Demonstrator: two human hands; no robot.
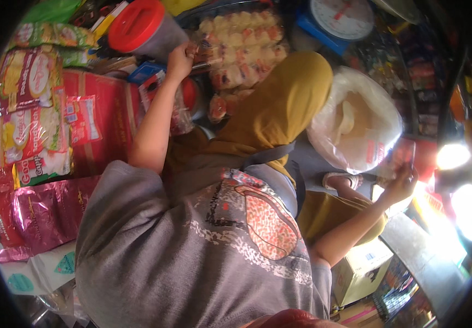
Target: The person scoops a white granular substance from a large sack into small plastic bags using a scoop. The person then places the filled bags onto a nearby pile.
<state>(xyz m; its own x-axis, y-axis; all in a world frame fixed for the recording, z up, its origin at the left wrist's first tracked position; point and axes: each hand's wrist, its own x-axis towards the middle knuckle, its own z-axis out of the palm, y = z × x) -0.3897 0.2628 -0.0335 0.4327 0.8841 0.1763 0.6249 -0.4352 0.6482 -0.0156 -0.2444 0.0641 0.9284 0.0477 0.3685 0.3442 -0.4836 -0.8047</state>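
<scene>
My left hand (181, 60) is at the upper middle with its fingers curled, beside a clear tub with a red lid (137, 26). A thin, shiny item (201, 64) lies at its fingertips; whether the hand grips it is unclear. My right hand (400, 186), at the right, pinches a small clear plastic packet (403, 156) with something reddish in it. Left of that packet stands an open white plastic bag (355, 123) with light brown contents and a pale scoop-like piece. Between my hands, rows of small filled packets (244, 49) are stacked beyond my raised knee.
A blue dial scale (340, 20) stands at the top right. Printed food packages (30, 135) and a red carton (104, 119) fill the left side. A cream cardboard box (363, 270) sits at the lower right, beside a grey ledge (424, 246). Bright glare covers the far right.
</scene>
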